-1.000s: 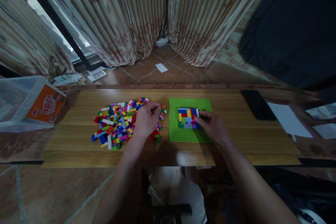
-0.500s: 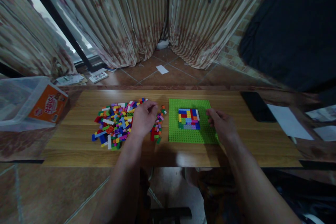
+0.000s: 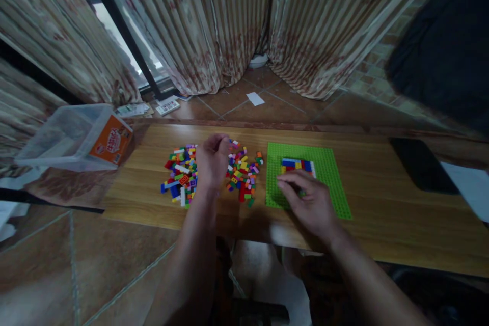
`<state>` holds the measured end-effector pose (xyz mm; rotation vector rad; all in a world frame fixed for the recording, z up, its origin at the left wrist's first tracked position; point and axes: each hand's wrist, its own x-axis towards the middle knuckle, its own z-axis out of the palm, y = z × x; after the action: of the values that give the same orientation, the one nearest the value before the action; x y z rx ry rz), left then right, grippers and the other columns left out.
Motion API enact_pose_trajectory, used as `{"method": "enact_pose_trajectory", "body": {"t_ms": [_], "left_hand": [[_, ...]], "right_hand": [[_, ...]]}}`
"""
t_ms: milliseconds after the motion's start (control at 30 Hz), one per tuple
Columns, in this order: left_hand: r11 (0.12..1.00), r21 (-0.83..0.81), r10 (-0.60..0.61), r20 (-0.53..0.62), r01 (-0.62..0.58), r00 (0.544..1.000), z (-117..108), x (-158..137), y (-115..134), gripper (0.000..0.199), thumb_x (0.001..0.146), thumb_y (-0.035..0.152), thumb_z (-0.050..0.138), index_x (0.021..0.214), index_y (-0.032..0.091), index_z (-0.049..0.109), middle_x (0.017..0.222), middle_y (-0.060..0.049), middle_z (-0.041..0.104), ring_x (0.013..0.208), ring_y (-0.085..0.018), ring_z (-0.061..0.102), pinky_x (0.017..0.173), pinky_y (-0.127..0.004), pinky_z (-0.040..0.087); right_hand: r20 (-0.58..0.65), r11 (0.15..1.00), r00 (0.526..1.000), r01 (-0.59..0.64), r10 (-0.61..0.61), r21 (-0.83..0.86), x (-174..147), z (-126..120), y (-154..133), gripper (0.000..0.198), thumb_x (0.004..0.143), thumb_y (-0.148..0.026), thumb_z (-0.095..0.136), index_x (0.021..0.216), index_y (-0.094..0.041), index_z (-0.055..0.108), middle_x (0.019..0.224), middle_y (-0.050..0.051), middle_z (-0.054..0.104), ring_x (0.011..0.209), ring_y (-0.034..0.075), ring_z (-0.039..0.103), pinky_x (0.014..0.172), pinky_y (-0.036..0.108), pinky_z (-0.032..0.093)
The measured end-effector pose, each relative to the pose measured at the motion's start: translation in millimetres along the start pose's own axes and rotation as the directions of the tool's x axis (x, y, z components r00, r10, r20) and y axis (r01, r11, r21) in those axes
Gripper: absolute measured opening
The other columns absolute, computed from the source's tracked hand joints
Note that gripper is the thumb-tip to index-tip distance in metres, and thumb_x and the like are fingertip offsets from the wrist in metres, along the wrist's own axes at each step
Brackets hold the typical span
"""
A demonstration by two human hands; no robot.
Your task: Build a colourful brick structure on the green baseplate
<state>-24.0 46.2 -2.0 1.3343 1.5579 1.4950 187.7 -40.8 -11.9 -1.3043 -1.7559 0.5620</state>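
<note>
My left hand (image 3: 212, 162) is over the pile of loose toy bricks (image 3: 240, 170), its thumb and fingertips drawn together. Whatever is between them, if anything, is too small to make out. My right hand (image 3: 308, 201) is above the green baseplate (image 3: 338, 183), thumb and index finger pinched near its left part. I cannot see what those fingertips hold. Under that hand sits a block of joined bricks (image 3: 296, 163) in blue, red, yellow and white, fixed to the baseplate; its near part is hidden by the fingers.
The wooden table (image 3: 370, 204) carries a black flat device (image 3: 422, 163) on the right, with white paper (image 3: 468, 186) beside it. A clear plastic box (image 3: 72, 137) with an orange label stands beyond the left end. Curtains (image 3: 229, 30) hang behind.
The view has turned left, so the table things appear farther right. My right hand has moved left from the baseplate's right edge to over the brick block. My left hand stays over the pile.
</note>
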Motion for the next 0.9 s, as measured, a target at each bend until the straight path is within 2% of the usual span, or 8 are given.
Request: {"method": "enact_pose_trajectory", "body": {"t_ms": [133, 300, 467, 633, 900], "left_hand": [[0.998, -0.051, -0.029, -0.042, 0.027, 0.999, -3.4, 2.3, -0.5, 0.016, 0.081, 0.029, 0.058, 0.081, 0.015, 0.066, 0.073, -0.001, 0.067, 0.068, -0.012, 0.062, 0.061, -0.020, 0.048], [0.993, -0.103, -0.066, -0.051, 0.060, 0.997, -5.6, 3.2, 3.7, 0.012, 0.081, 0.024, 0.058, 0.081, 0.015, 0.066, 0.073, 0.000, 0.067, 0.068, -0.011, 0.063, 0.061, -0.020, 0.049], [0.966, -0.253, -0.103, -0.168, 0.058, 0.980, -16.9, 6.9, 6.6, 0.012, 0.080, 0.026, 0.061, 0.079, 0.015, 0.066, 0.065, 0.001, 0.064, 0.057, -0.008, 0.057, 0.055, -0.018, 0.045], [0.872, -0.484, -0.201, -0.228, 0.068, 0.953, -35.0, 9.5, 9.3, 0.014, 0.073, 0.028, 0.070, 0.077, 0.015, 0.067, 0.063, 0.002, 0.062, 0.050, -0.004, 0.051, 0.050, -0.016, 0.040], [0.760, -0.648, -0.315, -0.295, 0.053, 0.902, -56.2, 11.8, 10.2, 0.016, 0.067, 0.028, 0.074, 0.075, 0.016, 0.067, 0.065, 0.002, 0.061, 0.050, -0.003, 0.050, 0.050, -0.016, 0.039]], "right_hand": [[0.210, 0.999, 0.976, 0.049, -0.051, 0.018, -7.7, 17.9, -10.8, 0.014, 0.091, -0.027, 0.055, 0.095, -0.025, 0.068, 0.092, 0.003, 0.068, 0.086, 0.017, 0.065, 0.076, 0.031, 0.052], [0.333, 0.990, 0.937, 0.130, -0.105, -0.054, -13.0, 40.8, -13.9, 0.021, 0.085, -0.024, 0.064, 0.106, -0.023, 0.066, 0.104, 0.007, 0.066, 0.096, 0.021, 0.063, 0.083, 0.035, 0.053], [0.334, 0.968, 0.930, 0.211, -0.156, -0.134, -13.1, 57.5, -15.7, 0.023, 0.083, -0.019, 0.064, 0.106, -0.021, 0.067, 0.107, 0.009, 0.065, 0.101, 0.024, 0.062, 0.086, 0.037, 0.053], [0.314, 0.973, 0.939, 0.191, -0.142, -0.132, -7.6, 65.2, -10.1, 0.016, 0.087, -0.017, 0.058, 0.099, -0.019, 0.068, 0.103, 0.008, 0.065, 0.097, 0.021, 0.064, 0.086, 0.034, 0.053], [0.120, 0.959, 0.981, 0.179, -0.155, -0.221, 6.3, 68.1, 0.0, 0.016, 0.091, -0.020, 0.053, 0.094, -0.019, 0.068, 0.098, 0.008, 0.067, 0.089, 0.020, 0.065, 0.081, 0.033, 0.054]]}}
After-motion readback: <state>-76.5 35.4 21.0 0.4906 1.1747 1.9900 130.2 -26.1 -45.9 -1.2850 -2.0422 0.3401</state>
